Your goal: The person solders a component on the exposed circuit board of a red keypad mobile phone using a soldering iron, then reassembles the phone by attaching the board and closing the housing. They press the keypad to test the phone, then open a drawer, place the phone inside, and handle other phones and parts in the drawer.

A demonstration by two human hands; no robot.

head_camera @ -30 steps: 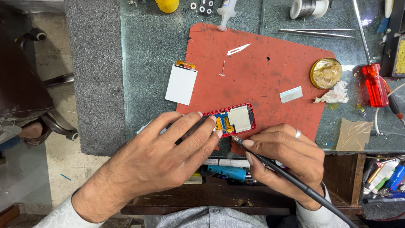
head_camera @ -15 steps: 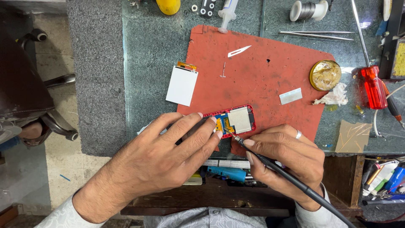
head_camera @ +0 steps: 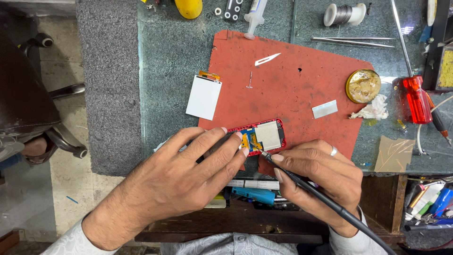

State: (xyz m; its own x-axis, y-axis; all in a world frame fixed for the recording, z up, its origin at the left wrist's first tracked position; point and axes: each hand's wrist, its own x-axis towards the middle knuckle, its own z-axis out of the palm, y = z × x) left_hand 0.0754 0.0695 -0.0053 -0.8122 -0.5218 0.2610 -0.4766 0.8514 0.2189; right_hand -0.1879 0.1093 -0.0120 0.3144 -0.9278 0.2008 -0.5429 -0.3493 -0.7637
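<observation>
A small red phone (head_camera: 264,135) with its circuit board and a silver shield exposed lies at the near edge of a red work mat (head_camera: 292,85). My left hand (head_camera: 188,174) rests over the phone's left end, fingers pressing it down. My right hand (head_camera: 316,174) grips a black soldering iron (head_camera: 306,186) like a pen, and its tip touches the board by the orange flex. The iron's cable runs off to the lower right. A detached white display panel (head_camera: 204,97) lies left of the mat.
On the mat lie a scalpel blade (head_camera: 267,59), a small pin and a silver strip (head_camera: 324,109). A round brass flux tin (head_camera: 363,86), a red screwdriver (head_camera: 417,98), tweezers, a solder spool (head_camera: 344,14) and a syringe (head_camera: 255,15) sit around it. Tools fill a tray below the bench.
Both hands and the phone stay almost still; the iron tip remains at the board.
</observation>
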